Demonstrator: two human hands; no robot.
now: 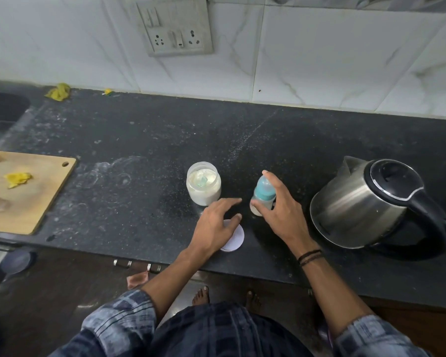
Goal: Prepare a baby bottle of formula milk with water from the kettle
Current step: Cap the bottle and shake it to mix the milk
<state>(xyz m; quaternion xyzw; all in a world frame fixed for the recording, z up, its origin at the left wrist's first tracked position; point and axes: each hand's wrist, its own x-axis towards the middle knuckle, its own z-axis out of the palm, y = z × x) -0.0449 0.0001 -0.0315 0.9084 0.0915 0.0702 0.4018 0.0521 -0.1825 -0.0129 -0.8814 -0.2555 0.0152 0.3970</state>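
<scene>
While right hand [281, 215] grips baby bottle [264, 193], left hand [216, 222] sits spread left of it, over white lid [234, 240]; kettle [366, 202] right of bottle, open formula jar [203, 184] left.

You have one baby bottle [264, 191], one powder jar [204, 185], one white lid [236, 239], one kettle [358, 202] at three o'clock, one cutting board [36, 199] at nine.

Person, seen from above.
- Shirt: blue-grey check with paler stripes. 2 sleeves in view, left sleeve [119, 323] and right sleeve [371, 336], each ending near the elbow with a bunched cuff.
- Lower garment [216, 331]: dark navy check.
- Right hand [278, 210]: thin black cord bands [310, 256] at the wrist.
- Feet [200, 296]: 2, bare.
</scene>
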